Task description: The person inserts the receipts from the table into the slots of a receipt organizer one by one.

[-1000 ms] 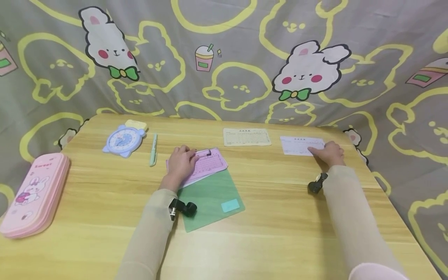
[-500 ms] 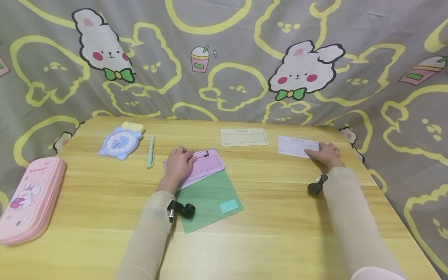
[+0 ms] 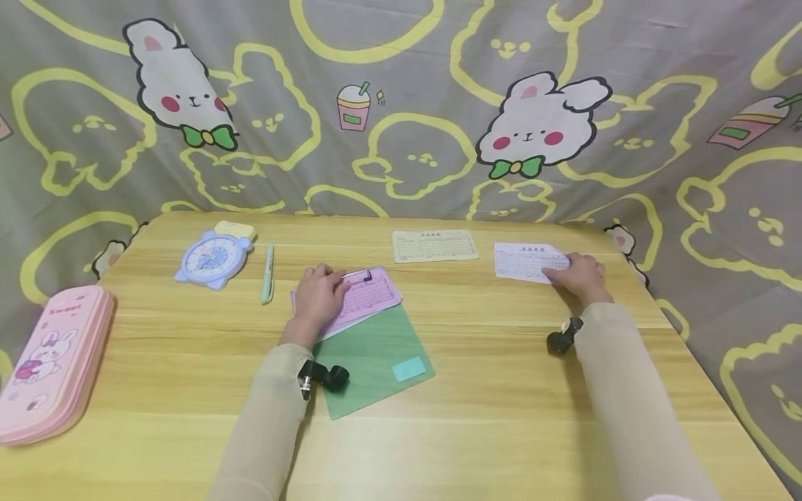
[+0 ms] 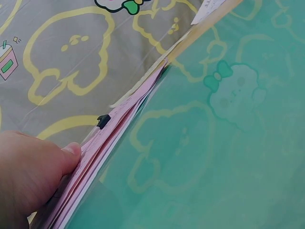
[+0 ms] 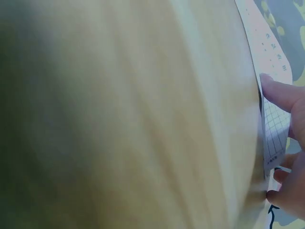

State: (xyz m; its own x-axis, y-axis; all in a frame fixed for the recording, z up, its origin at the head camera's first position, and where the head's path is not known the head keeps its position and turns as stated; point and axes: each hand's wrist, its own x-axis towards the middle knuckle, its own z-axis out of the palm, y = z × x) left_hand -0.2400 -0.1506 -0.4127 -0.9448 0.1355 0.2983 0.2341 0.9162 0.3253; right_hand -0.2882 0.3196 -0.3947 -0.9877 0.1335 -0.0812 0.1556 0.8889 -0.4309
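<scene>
My left hand (image 3: 318, 296) lies over the left end of a stack of pink printed forms (image 3: 376, 292), its thumb beside a thin metal bar clip with a black end (image 3: 367, 275). In the left wrist view the stack's layered edges show, with the thumb (image 4: 66, 157) on its top edge. Under the pink forms lies a green translucent folder (image 3: 370, 362) with a light blue label. At the right, my right hand (image 3: 581, 276) pinches the right end of a white printed form (image 3: 523, 263). That end bends upward, and the right wrist view shows the thumb on its face (image 5: 274, 121).
A cream printed form (image 3: 434, 246) lies between the hands at the back. To the left are a mint green pen (image 3: 267, 275), a blue toy clock (image 3: 213, 259), a yellow block (image 3: 235, 230) and a pink pencil case (image 3: 56, 365). A patterned curtain (image 3: 426, 90) hangs behind the table.
The right end of the white form has curled upward between my right thumb and fingers. My left hand keeps its place on the pink forms. The head view has shifted slightly.
</scene>
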